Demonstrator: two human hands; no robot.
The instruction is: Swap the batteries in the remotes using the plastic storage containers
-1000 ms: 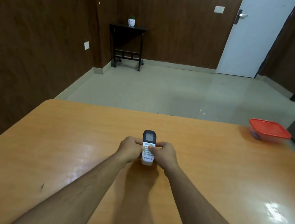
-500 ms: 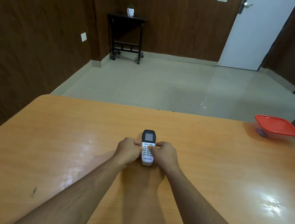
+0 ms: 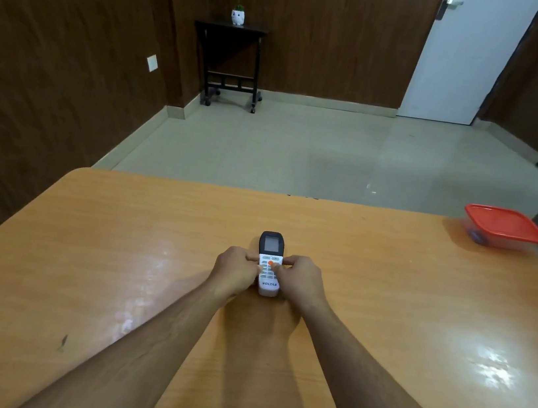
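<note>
A white remote (image 3: 270,256) with a black top, a small screen and the label VOLTAS lies face up in the middle of the wooden table (image 3: 115,251). My left hand (image 3: 234,271) grips its left side and my right hand (image 3: 301,282) grips its right side, thumbs on the buttons. A clear plastic container with a red lid (image 3: 504,227) stands at the table's far right corner, well away from both hands. Something small and bluish shows through its wall.
Beyond the table's far edge is a tiled floor. A black side table (image 3: 232,60) with a small white pot stands against the dark wooden wall. A white door (image 3: 461,58) is at the back right.
My hands and the remote stay in the same grip. Only the head view has tilted slightly downward, shifting the room upward in the frame.
</note>
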